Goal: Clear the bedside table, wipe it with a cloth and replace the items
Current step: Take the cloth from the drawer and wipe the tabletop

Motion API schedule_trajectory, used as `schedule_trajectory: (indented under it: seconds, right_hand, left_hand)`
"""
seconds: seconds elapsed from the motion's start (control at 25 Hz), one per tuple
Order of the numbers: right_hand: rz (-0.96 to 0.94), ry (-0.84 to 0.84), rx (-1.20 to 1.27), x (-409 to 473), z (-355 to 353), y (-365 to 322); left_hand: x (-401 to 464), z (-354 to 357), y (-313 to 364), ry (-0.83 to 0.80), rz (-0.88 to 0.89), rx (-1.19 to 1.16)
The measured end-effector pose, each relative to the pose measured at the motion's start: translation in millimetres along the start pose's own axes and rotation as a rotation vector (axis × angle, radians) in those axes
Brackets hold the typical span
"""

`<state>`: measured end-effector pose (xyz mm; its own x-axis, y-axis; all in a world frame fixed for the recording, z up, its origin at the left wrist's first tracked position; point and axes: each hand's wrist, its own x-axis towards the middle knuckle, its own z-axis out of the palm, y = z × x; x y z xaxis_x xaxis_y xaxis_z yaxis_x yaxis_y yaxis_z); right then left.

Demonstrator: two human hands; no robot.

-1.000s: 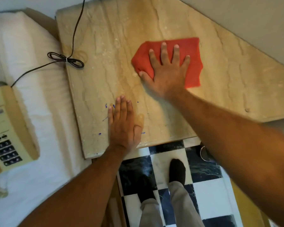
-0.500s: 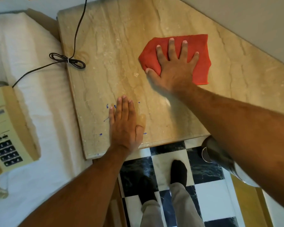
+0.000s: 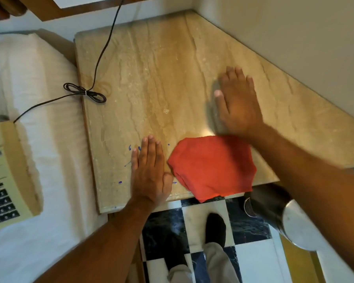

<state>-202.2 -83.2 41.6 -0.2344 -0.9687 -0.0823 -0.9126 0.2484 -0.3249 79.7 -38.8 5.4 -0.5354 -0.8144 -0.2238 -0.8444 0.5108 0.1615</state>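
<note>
The beige marble bedside table [image 3: 151,68] carries nothing but a cord and a cloth. The red cloth [image 3: 211,168] lies crumpled at the table's front edge, one corner hanging over it. My left hand [image 3: 149,172] rests flat on the marble just left of the cloth, fingers together, thumb touching the cloth's edge. Farther back, my right hand [image 3: 237,103] is blurred and flat over the bare marble, off the cloth and holding nothing. Small blue ink marks [image 3: 130,148] dot the surface by my left fingertips.
A cream telephone [image 3: 6,176] sits on the white bed [image 3: 39,78] to the left, its black cord [image 3: 86,92] looped on the table's left edge. A wall [image 3: 294,27] bounds the table's right side. A metal bin [image 3: 284,217] stands on the checkered floor [image 3: 253,262].
The cloth has moved from the table's middle to its front edge. My right hand has left it and lies farther back on bare marble. My left hand stayed put.
</note>
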Motion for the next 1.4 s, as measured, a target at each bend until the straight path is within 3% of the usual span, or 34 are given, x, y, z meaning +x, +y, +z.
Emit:
schedule_trajectory:
  seconds: [0.08,0.2,0.32,0.36,0.48,0.52,0.76,0.92,1.04,1.08,1.16,1.24,1.28,1.32,1.4]
  right_hand:
    - [0.032,-0.092,-0.123,33.9,13.0,18.4]
    - [0.019,-0.059,-0.14,36.6,34.8,23.4]
    - [-0.015,-0.023,-0.108,38.1,35.8,30.1]
    - [-0.015,-0.005,-0.104,41.3,37.6,31.2]
    - [-0.023,0.008,-0.096,41.2,41.7,29.0]
    - [-0.023,0.009,-0.09,39.6,41.4,31.1]
    - [-0.032,0.011,-0.119,38.7,38.0,29.7]
    - [-0.03,-0.002,-0.146,41.7,39.4,27.9]
    - [-0.028,-0.004,-0.147,41.2,39.1,28.5]
    - [-0.03,-0.001,-0.144,41.0,39.0,27.7]
    - [-0.028,0.002,-0.144,40.6,36.6,27.7]
    - [-0.029,-0.01,-0.133,39.5,34.9,28.4]
    - [-0.03,-0.012,-0.123,40.1,34.8,28.5]
    - [-0.039,-0.007,-0.113,42.1,35.2,28.6]
    - [-0.053,0.002,-0.117,42.2,37.3,29.7]
  left_hand:
    - [-0.6,-0.2,1.7,-0.01,0.005,0.0]
    - [2.2,-7.0,2.6,0.014,-0.004,-0.06]
    - [11.1,-26.0,26.7,0.152,-0.256,-0.313]
    - [22.6,-29.3,43.3,0.196,-0.242,-0.363]
    - [35.4,-17.2,102.5,0.083,0.272,-0.162]
    - [28.1,-9.6,108.1,0.02,0.363,-0.095]
    - [-37.2,-10.0,-26.3,-0.045,-0.024,-0.053]
    - [61.0,-33.0,-67.3,0.001,-0.131,-0.014]
    - [103.0,-38.3,-47.4,0.049,-0.212,-0.015]
    - [88.9,-30.7,-32.7,0.034,-0.146,0.0]
    - [30.3,-17.1,-9.1,-0.066,0.166,0.055]
    - [-0.9,-19.0,-44.1,-0.179,0.523,0.137]
    - [6.3,-24.3,-72.5,-0.174,0.606,0.183]
    - [18.8,-29.4,-96.3,-0.158,0.56,0.195]
    - [43.3,-38.6,-117.4,-0.121,0.2,0.13]
